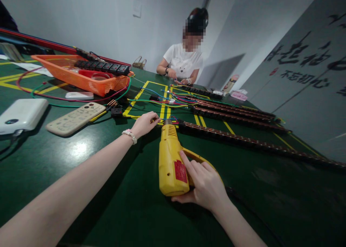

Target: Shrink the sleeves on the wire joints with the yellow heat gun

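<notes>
A yellow heat gun point(173, 160) with a red label lies across the middle of the green table, its metal nozzle pointing away from me. Wrapped round its body and handle is my right hand point(204, 178). Just left of the nozzle, my left hand point(147, 124) has its fingers pinched together at thin wires; what exactly they hold is too small to make out. Beyond the nozzle, short coloured wires point(173, 119) run to the end of a long dark strip with copper lines point(232, 135), which stretches off to the right.
At the left are an orange basket point(89, 82) holding black socket strips, a beige remote-like object point(75, 119) and a white power bank point(24, 113). More strips point(238, 113) and loose wires lie behind. Across the table a person in white handles small parts. A black cord trails right.
</notes>
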`<state>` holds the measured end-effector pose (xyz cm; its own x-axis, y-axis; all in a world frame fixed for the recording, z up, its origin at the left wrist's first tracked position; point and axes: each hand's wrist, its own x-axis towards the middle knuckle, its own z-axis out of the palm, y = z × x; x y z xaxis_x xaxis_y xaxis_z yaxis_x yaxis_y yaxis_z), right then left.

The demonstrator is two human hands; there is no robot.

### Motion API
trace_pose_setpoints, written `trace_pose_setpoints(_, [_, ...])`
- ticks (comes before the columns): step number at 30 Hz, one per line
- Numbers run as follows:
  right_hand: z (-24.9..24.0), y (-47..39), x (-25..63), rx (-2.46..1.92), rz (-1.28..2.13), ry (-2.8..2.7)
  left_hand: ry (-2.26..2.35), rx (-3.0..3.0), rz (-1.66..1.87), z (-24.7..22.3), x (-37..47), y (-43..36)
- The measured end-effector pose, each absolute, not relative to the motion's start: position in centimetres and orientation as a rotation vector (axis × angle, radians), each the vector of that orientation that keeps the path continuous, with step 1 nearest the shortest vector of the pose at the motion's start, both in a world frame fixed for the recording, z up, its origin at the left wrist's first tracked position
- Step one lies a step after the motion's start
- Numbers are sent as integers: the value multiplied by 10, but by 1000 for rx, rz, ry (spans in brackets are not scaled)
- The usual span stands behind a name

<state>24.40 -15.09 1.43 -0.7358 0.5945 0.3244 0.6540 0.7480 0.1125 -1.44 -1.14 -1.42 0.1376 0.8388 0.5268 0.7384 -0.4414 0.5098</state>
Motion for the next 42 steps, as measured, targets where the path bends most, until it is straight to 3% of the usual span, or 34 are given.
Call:
trace_pose_setpoints(11, [14,-147,238,-942,-414,-2668,1423,1979,1111,-14,-14,0])
trace_pose_setpoints(25, [15,-149,244,-1044,-340,-2647,1391,1956,1312,-11,-5,-6])
trace_pose_setpoints(42, [16,-143,251,-1018,-334,-2654,1417,1796,1082,-15,-10,-4])
